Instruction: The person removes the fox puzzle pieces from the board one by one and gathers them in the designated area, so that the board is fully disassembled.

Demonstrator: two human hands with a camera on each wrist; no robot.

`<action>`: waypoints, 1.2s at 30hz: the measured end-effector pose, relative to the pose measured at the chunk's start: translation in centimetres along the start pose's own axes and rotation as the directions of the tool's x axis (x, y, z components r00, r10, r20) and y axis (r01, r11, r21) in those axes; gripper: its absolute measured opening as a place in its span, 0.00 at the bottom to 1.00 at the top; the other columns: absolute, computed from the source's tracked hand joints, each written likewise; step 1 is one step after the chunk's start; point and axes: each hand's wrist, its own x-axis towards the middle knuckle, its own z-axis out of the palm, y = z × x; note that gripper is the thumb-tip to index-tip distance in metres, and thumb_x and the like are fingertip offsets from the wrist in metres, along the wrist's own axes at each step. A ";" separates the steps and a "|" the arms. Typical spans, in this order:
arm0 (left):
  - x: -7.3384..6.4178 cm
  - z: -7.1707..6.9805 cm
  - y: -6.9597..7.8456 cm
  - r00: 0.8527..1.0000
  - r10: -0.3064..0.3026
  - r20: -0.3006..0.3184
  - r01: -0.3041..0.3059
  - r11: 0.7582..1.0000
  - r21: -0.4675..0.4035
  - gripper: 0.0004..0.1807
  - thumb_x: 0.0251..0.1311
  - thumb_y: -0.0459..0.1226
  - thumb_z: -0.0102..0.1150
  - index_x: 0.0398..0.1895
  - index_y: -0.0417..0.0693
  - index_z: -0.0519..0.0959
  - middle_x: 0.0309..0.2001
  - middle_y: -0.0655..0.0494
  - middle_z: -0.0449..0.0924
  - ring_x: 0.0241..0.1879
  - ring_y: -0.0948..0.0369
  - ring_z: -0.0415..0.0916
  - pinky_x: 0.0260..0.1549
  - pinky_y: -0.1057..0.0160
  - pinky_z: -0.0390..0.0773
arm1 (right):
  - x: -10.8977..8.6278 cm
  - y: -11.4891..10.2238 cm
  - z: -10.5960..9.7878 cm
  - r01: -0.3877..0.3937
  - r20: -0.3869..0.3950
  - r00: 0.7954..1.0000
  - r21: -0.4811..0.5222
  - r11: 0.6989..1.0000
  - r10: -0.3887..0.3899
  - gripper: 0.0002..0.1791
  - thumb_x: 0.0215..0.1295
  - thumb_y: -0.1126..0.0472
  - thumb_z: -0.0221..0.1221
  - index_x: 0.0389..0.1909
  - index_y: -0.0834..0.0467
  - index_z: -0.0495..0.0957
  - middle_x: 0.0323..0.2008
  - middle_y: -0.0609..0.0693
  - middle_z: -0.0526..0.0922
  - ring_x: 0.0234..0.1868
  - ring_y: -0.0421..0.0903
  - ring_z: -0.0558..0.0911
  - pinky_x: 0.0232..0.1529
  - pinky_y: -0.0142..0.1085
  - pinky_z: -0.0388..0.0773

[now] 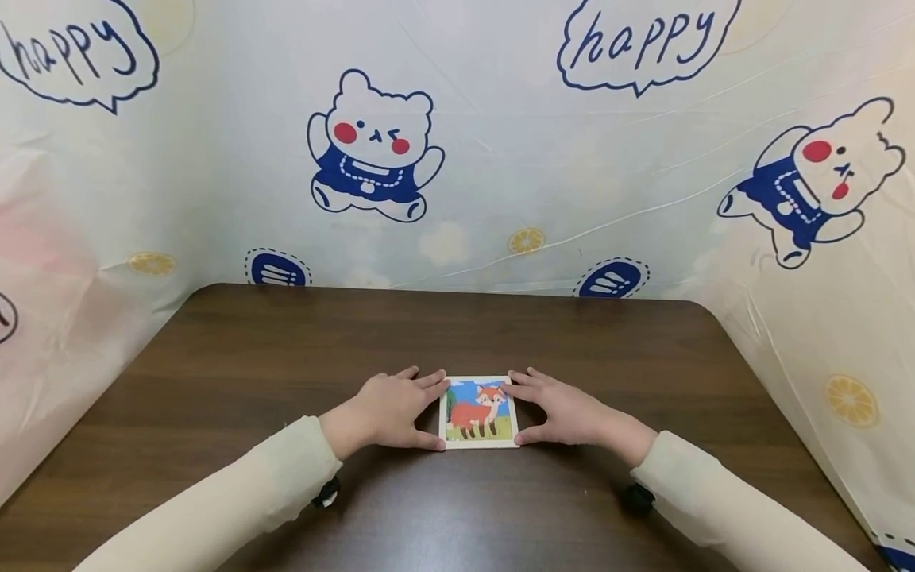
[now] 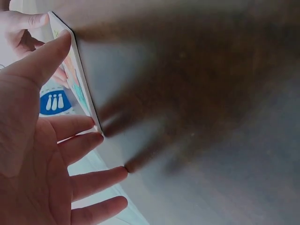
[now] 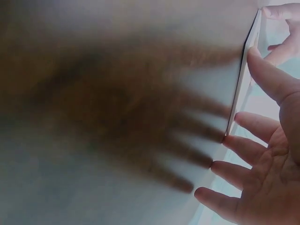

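Note:
A square fox picture (image 1: pixel 480 413) with a white border lies flat on the dark wooden table. It shows an orange fox on grass under a blue sky. My left hand (image 1: pixel 395 409) is at its left side, thumb on the near corner and fingertips at the far one. Mirroring this, the right hand (image 1: pixel 562 409) has its thumb and fingertips at the right side's corners. In the left wrist view the picture (image 2: pixel 78 77) appears as a thin slab, with the fingers fairly straight and spread. The right wrist view shows the slab's edge (image 3: pixel 241 79) beside similarly extended fingers.
The brown table (image 1: pixel 457 508) reaches back to a pale curtain (image 1: pixel 500 159) printed with cartoon bears, which hangs along the back and both sides. Dark wrist devices sit under the left cuff (image 1: pixel 327 492) and the right cuff (image 1: pixel 638 499).

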 end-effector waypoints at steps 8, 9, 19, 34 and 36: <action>-0.7 0.4 0.5 1.000 0.009 -0.018 -0.009 1.000 0.007 0.51 0.51 0.71 0.60 0.75 0.57 0.64 0.76 0.58 0.61 0.71 0.43 0.65 0.56 0.39 0.74 | -0.8 -0.6 0.4 -0.007 0.001 1.000 -0.009 1.000 0.007 0.44 0.58 0.41 0.68 0.74 0.50 0.65 0.78 0.53 0.58 0.78 0.63 0.53 0.70 0.61 0.61; -0.9 0.5 0.5 1.000 0.011 -0.018 -0.010 1.000 0.009 0.52 0.51 0.71 0.59 0.75 0.56 0.64 0.76 0.58 0.61 0.71 0.43 0.65 0.56 0.39 0.74 | -0.9 -0.7 0.4 -0.007 0.000 1.000 -0.009 1.000 0.007 0.44 0.58 0.42 0.68 0.74 0.50 0.65 0.78 0.53 0.58 0.78 0.63 0.53 0.69 0.61 0.61; -1.6 0.6 1.0 1.000 0.014 -0.027 -0.014 1.000 0.000 0.52 0.50 0.72 0.60 0.75 0.55 0.64 0.76 0.58 0.62 0.71 0.43 0.65 0.55 0.40 0.75 | -1.2 -1.4 0.0 -0.005 0.031 1.000 -0.061 0.998 0.007 0.42 0.58 0.42 0.68 0.72 0.52 0.67 0.76 0.55 0.61 0.77 0.64 0.55 0.68 0.62 0.64; -1.5 1.0 0.2 0.998 0.024 -0.059 -0.030 0.995 -0.095 0.54 0.53 0.71 0.57 0.75 0.48 0.62 0.76 0.52 0.60 0.74 0.43 0.60 0.56 0.40 0.76 | 3.1 -4.1 -0.6 0.108 -0.051 0.992 -0.080 0.991 -0.112 0.29 0.62 0.51 0.67 0.64 0.54 0.77 0.57 0.52 0.78 0.56 0.49 0.75 0.58 0.47 0.76; -1.4 1.1 0.2 0.998 0.024 -0.059 -0.029 0.996 -0.088 0.54 0.53 0.71 0.57 0.76 0.48 0.62 0.76 0.52 0.60 0.74 0.43 0.60 0.55 0.40 0.76 | 3.8 -4.4 -0.6 0.129 -0.040 0.990 -0.081 0.988 -0.133 0.27 0.63 0.53 0.67 0.63 0.55 0.78 0.55 0.51 0.79 0.54 0.48 0.74 0.56 0.45 0.76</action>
